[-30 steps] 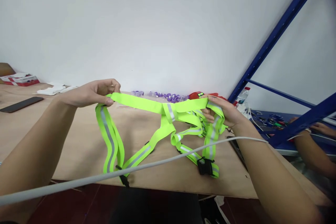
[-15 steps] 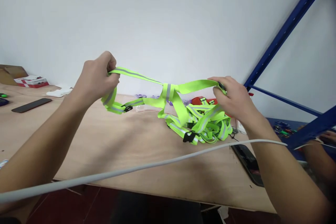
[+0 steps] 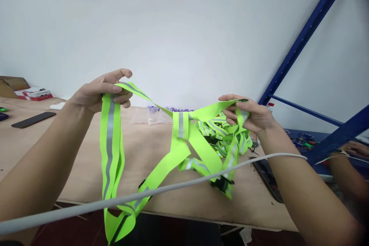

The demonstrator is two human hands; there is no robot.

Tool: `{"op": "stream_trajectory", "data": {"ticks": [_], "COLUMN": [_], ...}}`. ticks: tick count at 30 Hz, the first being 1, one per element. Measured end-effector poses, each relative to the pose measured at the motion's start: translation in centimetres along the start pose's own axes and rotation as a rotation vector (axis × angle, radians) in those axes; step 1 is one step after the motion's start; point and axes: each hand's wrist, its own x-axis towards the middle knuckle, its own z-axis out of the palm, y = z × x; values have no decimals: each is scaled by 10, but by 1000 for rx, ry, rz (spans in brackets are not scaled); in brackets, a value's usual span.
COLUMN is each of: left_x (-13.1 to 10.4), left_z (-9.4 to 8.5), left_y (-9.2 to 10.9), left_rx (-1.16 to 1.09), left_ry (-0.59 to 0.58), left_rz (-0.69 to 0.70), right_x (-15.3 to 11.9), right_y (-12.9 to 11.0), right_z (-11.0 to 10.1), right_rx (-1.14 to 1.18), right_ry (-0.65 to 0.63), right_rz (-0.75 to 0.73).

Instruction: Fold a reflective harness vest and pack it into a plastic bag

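A neon-yellow reflective harness with grey stripes hangs stretched between my two hands above the table. At the left, my left hand holds one strap between thumb and fingers, and a long loop drops from it past the table's front edge. My right hand pinches another strap near a dark fitting, with a length of strap hanging below it. A black buckle dangles at the harness's lower right. Behind it, on the table, lies a pile of similar straps.
A white cable crosses in front of me. On the wooden table lie a black flat bar, a phone and a red-white box. Blue shelving stands right, near another person's arm.
The harness has been lifted off the pile and its straps now hang lower and longer. My left hand has turned and its fingers have loosened; my right hand has moved slightly down.
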Motion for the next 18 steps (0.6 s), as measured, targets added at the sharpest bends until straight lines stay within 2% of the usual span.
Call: {"op": "stream_trajectory", "data": {"ticks": [5,9,11,15,18], "left_x": [1,2,2,1,-2], "left_z": [7,9,7,1,-4], "left_y": [2,3,3,-4,-13], "left_rx": [14,-32,-61,-6,89], "left_ry": [89,154,180,279,303], "left_rz": [61,119,130,154,165], "right_x": [-6,-13,-15,-16,-17], "right_y": [3,-3,-7,-8,-2], "right_z": [4,4,4,1,-6], "right_rx": [43,-43,-174,-601,-751], "right_ry": [-10,3,24,215,398], "right_rz": [-62,-18,-22,-196,-327]}}
